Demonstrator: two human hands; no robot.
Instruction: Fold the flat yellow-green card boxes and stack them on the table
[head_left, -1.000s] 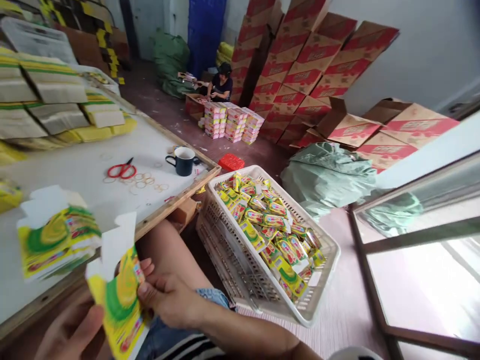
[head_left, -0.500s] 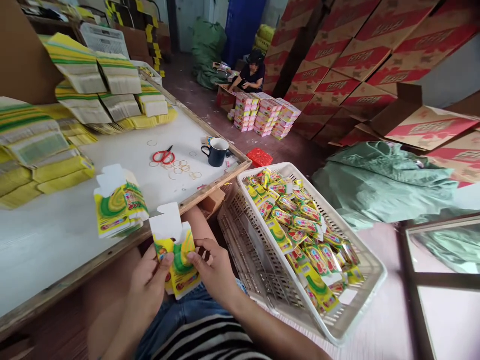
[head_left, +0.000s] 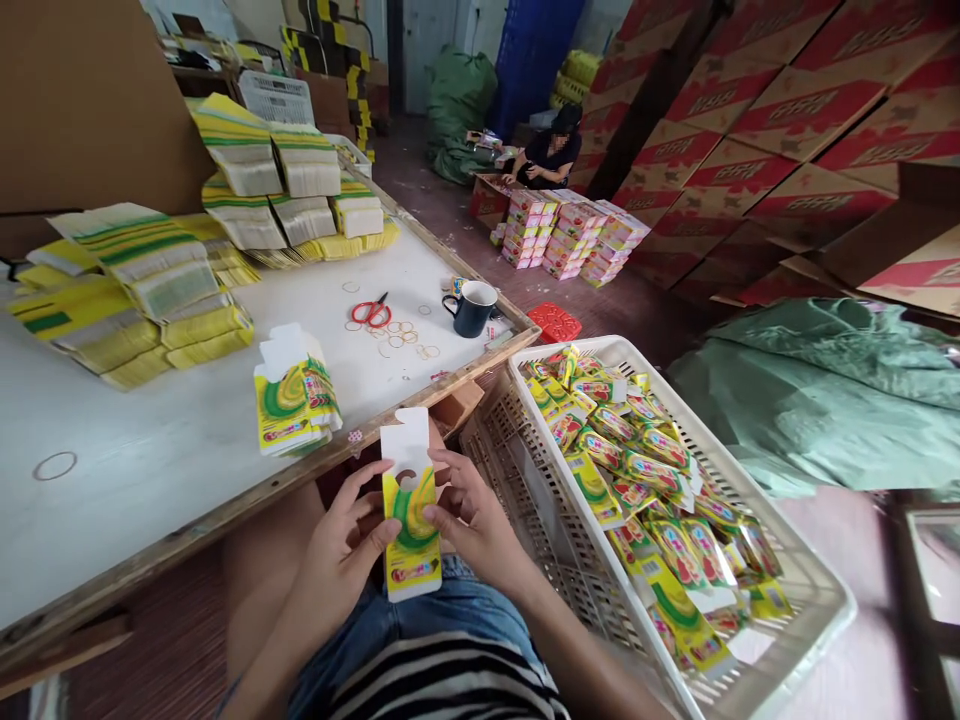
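**Yellow-and-green printed card carton point(head_left: 412, 545) turned face-on between two hands**

Half a second ago the carton showed two panels angled against each other; now one printed face looks straight up at the wearer, its plain white flap standing at the far end. It is above the lap, just off the near edge of the white tabletop with a wooden rim point(head_left: 187, 420).

The left hand point(head_left: 352, 530) pinches it narrowly, thumb on the printed face and fingers along the left side. The right hand point(head_left: 469, 510) mirrors that on the right side. A curved gap shows at the base of the flap, so the carton is probably being eased into shape, though whether it is fully squared I cannot tell.

The small stack of matching flat cartons point(head_left: 296, 400) lies on the tabletop to the left, as it did a second ago. On the right, the white slatted plastic basket point(head_left: 832, 600) holds a heap of shiny yellow-and-green packs point(head_left: 656, 465), untouched by either hand.
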